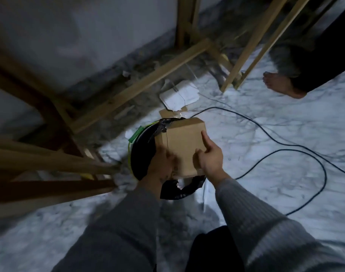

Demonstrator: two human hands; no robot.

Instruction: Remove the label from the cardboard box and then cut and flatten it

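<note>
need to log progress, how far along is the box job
Seemingly done: the cardboard box shows no label on the face in view; white scraps lie on the floor beyond. In hand: the left hand and right hand grip the box above the bin. Left: it is box-shaped, not flat, so cutting and flattening remain.

Two arms in grey sleeves reach forward, both hands holding one cardboard box (184, 140).
The left hand (163, 166), blurred, grips the box's near left edge with curled fingers. The right hand (209, 159) grips the near right side, thumb on the upper face and index finger straight along the edge.
</note>
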